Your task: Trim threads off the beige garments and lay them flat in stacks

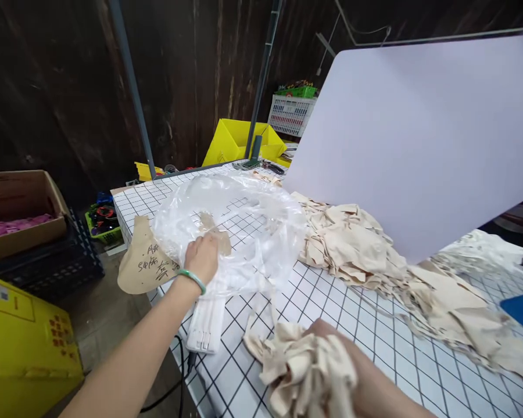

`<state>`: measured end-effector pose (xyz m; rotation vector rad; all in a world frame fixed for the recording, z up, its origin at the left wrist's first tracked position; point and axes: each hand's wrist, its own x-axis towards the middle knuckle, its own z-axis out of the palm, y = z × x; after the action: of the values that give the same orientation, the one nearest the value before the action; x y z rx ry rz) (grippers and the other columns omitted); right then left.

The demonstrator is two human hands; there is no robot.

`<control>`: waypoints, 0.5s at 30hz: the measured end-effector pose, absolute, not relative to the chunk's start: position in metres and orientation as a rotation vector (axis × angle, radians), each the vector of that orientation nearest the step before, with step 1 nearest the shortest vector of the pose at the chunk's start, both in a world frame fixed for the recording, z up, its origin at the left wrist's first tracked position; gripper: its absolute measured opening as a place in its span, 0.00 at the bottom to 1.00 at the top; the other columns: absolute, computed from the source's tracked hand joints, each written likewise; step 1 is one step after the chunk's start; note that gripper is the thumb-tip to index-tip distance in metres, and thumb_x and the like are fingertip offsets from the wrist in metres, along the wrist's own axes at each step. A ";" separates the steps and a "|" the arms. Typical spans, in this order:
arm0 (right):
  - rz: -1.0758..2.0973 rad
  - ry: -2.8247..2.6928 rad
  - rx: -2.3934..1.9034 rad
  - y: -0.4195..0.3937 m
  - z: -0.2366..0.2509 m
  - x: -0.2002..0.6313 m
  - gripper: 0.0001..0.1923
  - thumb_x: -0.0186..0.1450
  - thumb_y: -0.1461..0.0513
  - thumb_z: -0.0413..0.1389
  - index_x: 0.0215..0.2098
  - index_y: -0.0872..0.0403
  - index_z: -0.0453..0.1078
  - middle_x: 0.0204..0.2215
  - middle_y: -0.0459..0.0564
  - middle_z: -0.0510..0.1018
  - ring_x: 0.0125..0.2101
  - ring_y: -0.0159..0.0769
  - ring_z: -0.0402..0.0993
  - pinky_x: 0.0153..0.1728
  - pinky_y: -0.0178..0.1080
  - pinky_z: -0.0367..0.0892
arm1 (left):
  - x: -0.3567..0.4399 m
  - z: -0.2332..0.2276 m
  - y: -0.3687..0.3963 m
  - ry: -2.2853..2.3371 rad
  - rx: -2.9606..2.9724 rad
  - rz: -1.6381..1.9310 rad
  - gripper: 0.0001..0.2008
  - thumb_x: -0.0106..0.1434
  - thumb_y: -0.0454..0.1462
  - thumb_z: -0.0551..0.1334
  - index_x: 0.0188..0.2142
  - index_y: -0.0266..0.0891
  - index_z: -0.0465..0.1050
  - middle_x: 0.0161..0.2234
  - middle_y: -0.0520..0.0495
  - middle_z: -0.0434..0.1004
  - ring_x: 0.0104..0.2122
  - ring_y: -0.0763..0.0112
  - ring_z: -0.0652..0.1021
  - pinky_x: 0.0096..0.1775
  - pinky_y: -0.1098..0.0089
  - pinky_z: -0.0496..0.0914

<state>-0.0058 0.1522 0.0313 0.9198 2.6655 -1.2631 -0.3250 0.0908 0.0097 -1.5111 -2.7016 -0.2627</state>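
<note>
The left hand (204, 255) pinched the clear plastic bag (239, 232) flat on the worktop (375, 348); the right hand (353, 371) clutched a wad of beige fabric scraps (300, 366). Spreading the bag's mouth wide looked wise.

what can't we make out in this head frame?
- Right hand: fingers buried in the cloth bundle, so the grip is hidden.
- Left hand: fingertips hidden under the plastic bag.
- Paper pattern: handwriting too small to read.
- Cloth pile: far part hidden behind the white board.
</note>
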 end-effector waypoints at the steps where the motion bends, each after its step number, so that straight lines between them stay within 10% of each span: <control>1: -1.194 2.594 0.914 0.149 0.028 -0.001 0.20 0.56 0.57 0.59 0.47 0.53 0.73 0.46 0.58 0.77 0.43 0.47 0.77 0.43 0.45 0.73 | -0.313 0.011 0.091 -2.666 -1.618 -0.298 0.19 0.65 0.27 0.50 0.50 0.36 0.74 0.53 0.39 0.73 0.51 0.57 0.74 0.53 0.59 0.68; 4: -1.033 2.477 0.851 0.160 0.049 0.005 0.48 0.46 0.61 0.66 0.65 0.44 0.61 0.65 0.57 0.63 0.57 0.56 0.68 0.53 0.48 0.69 | -0.302 0.015 0.092 -2.562 -1.882 -0.509 0.13 0.65 0.33 0.56 0.46 0.39 0.75 0.50 0.42 0.76 0.51 0.59 0.75 0.53 0.62 0.69; 11: -0.635 3.147 1.274 0.282 0.102 -0.109 0.45 0.58 0.46 0.60 0.69 0.48 0.52 0.68 0.57 0.58 0.65 0.56 0.56 0.62 0.56 0.57 | -0.439 0.017 0.086 -2.560 -0.683 -1.215 0.39 0.48 0.41 0.72 0.58 0.32 0.63 0.63 0.25 0.59 0.66 0.35 0.55 0.60 0.41 0.55; 13: -0.492 3.173 1.633 0.317 0.087 -0.159 0.57 0.49 0.49 0.67 0.70 0.55 0.48 0.69 0.63 0.52 0.67 0.61 0.48 0.62 0.58 0.55 | -0.469 0.011 0.086 -2.513 -0.703 -1.593 0.40 0.42 0.40 0.74 0.54 0.30 0.65 0.57 0.25 0.67 0.62 0.34 0.62 0.57 0.43 0.61; 15: -0.628 3.104 1.787 0.342 0.071 -0.196 0.48 0.49 0.53 0.67 0.64 0.55 0.59 0.61 0.65 0.67 0.61 0.60 0.61 0.56 0.55 0.62 | -0.482 0.007 0.089 -2.428 -0.829 -1.808 0.29 0.46 0.40 0.70 0.48 0.34 0.69 0.46 0.36 0.77 0.55 0.43 0.73 0.51 0.52 0.67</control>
<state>-0.1964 0.3423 0.0709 1.7874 3.1045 -0.6284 -0.4818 0.0889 0.0070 -0.8290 -2.4278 -1.8079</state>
